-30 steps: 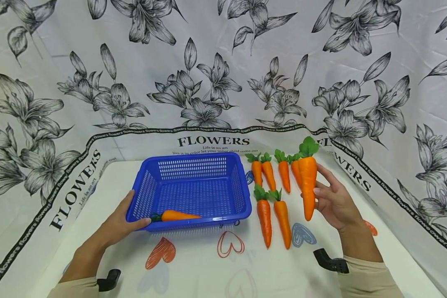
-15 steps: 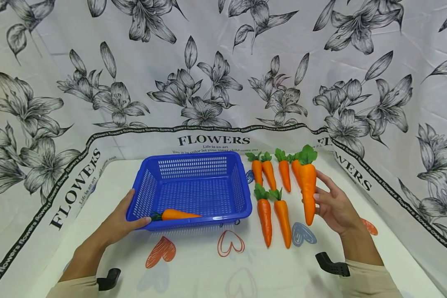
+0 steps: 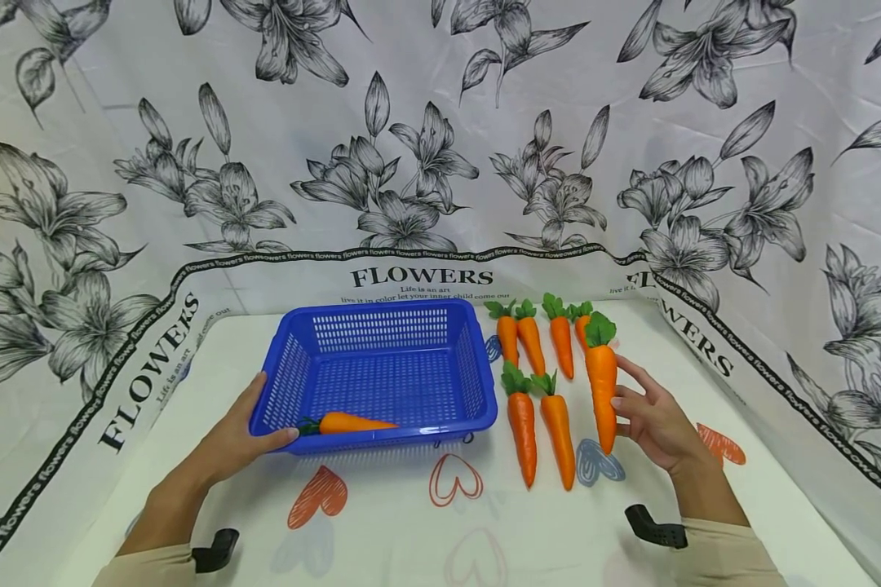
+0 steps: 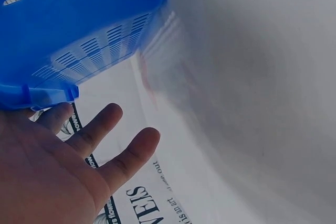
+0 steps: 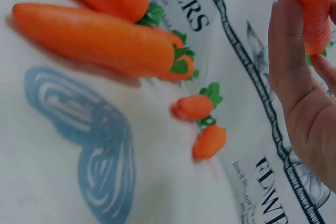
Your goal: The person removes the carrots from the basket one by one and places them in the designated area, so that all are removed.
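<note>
A blue plastic basket (image 3: 382,375) with slotted walls stands on the table. My left hand (image 3: 238,436) grips its near left corner, thumb over the rim. In the left wrist view, several fingers of the left hand (image 4: 68,166) stretch out below the basket wall (image 4: 89,30). One carrot (image 3: 354,423) lies inside along the front wall. To the right, my right hand (image 3: 657,416) holds another carrot (image 3: 602,391) upright by its side, leaves up. The right wrist view shows this held carrot (image 5: 312,3) between the fingers, partly cut off by the frame edge.
Two carrots (image 3: 521,436) lie side by side between the basket and my right hand. Behind them is a row of several more carrots (image 3: 560,346). A flower-printed cloth (image 3: 426,163) hangs around the back and sides of the white table (image 3: 389,522).
My right hand has lowered the held carrot and drawn it slightly toward me, uncovering more of the carrot behind it. The left hand and basket have stayed in place.
</note>
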Tool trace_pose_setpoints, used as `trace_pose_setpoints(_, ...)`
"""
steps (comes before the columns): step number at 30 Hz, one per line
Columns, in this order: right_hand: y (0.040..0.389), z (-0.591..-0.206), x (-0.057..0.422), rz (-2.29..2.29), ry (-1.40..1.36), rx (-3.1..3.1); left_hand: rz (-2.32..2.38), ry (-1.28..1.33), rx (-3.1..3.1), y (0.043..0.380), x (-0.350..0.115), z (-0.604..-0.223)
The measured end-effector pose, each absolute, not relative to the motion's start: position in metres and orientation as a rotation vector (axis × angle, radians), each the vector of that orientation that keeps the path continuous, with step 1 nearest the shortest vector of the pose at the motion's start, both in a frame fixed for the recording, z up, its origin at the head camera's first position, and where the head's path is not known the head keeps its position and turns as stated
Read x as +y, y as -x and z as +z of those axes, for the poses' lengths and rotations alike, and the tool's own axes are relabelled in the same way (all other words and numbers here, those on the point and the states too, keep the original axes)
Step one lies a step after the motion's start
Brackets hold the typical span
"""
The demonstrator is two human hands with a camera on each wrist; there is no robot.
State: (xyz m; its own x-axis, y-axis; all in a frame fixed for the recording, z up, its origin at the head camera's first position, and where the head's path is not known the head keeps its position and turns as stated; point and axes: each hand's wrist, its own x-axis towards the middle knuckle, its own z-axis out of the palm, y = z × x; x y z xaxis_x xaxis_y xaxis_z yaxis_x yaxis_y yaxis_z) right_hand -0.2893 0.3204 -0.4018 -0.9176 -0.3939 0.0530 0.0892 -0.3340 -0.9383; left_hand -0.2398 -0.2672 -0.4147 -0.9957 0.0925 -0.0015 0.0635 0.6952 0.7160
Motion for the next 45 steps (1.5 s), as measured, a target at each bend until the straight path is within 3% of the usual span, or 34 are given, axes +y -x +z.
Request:
trace_pose_setpoints(25, 0.301, -0.45, 0.324, -2.072, 0.033, 1.889, 1.22, -0.137, 2.857, 0.239, -0.268, -0.415)
trace_pose_setpoints(45, 0.306, -0.464, 0.32, -1.838, -0.128, 2.135, 1.218, -0.133, 2.849, 0.239, -0.266, -0.414)
